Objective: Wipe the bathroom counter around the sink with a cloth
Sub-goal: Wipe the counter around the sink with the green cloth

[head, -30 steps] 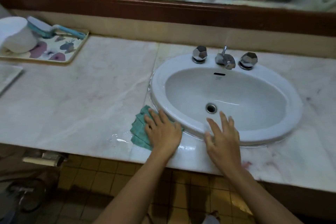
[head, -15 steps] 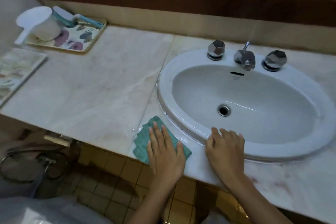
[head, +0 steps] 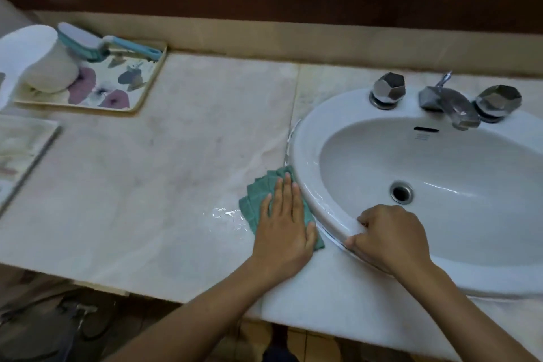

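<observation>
A folded green cloth (head: 255, 196) lies on the pale marble counter (head: 164, 185), right against the left rim of the white oval sink (head: 308, 156). My left hand (head: 284, 220) presses flat on the cloth with its fingers stretched out, and covers most of it. My right hand (head: 388, 236) is curled over the sink's near rim, fingers bent around the edge. A wet streak (head: 227, 214) shines on the counter just left of the cloth.
A floral tray (head: 123, 82) at the back left carries a white cup (head: 44, 64) and a blue-handled brush (head: 97, 45). A tile-like slab (head: 20, 153) lies at the far left. Chrome taps (head: 388, 89) and a spout (head: 448, 104) sit behind the basin. A mirror frame (head: 264, 0) runs above.
My left hand has slid the cloth up along the sink's left rim. My right hand has gone from lying flat to curling around the near rim. The view has swung left.
</observation>
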A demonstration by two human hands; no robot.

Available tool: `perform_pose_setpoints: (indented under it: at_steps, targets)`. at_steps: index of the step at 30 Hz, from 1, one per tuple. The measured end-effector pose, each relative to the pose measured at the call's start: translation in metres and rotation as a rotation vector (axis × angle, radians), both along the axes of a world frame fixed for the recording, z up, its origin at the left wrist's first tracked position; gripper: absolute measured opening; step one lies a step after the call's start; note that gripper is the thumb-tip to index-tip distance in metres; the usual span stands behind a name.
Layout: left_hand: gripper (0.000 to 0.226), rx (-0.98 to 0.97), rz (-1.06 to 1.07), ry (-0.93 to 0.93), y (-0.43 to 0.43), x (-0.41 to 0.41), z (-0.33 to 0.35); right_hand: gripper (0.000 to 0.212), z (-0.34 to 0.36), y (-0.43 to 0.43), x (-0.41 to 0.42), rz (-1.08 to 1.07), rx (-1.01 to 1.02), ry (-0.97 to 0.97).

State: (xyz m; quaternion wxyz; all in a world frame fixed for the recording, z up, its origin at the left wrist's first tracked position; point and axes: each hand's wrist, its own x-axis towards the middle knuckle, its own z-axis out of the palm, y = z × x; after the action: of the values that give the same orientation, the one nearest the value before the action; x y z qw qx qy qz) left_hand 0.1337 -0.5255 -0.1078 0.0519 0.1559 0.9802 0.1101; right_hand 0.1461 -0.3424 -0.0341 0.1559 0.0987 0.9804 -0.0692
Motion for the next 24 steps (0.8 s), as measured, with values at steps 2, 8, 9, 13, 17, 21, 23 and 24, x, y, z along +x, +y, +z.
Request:
perform_pose_setpoints:
  at_steps: [2,8,9,13,17,21,23,24]
  targets:
    - [0.076,-0.007,-0.086,-0.057,-0.018,-0.042,0.003,0.018,-0.002,-0.003,-0.004,-0.055,0.023,-0.011]
    - [0.067,-0.04,-0.183,-0.066,-0.036,-0.188,0.011,0.029,-0.009,-0.008,0.0,-0.166,0.029,-0.034]
    - [0.066,-0.05,-0.174,-0.069,-0.032,-0.211,0.011,0.029,-0.01,-0.01,0.001,-0.195,0.029,-0.038]
    - [0.063,-0.077,-0.108,-0.105,-0.008,-0.263,0.015,0.035,-0.012,-0.015,0.0,-0.303,0.018,0.006]
    - [0.062,-0.063,-0.101,-0.078,-0.01,-0.242,0.015,0.035,-0.014,-0.016,0.003,-0.316,-0.008,0.026]
    - [0.063,0.022,-0.003,-0.065,-0.028,-0.16,0.01,0.024,-0.012,-0.02,0.005,-0.291,-0.001,0.043]
    - [0.065,0.098,0.085,-0.042,-0.027,-0.093,0.006,0.019,-0.008,-0.023,0.004,-0.293,0.004,0.051]
    - [0.066,0.132,0.125,-0.026,-0.023,-0.058,0.005,0.017,-0.007,-0.023,0.004,-0.294,0.007,0.055]
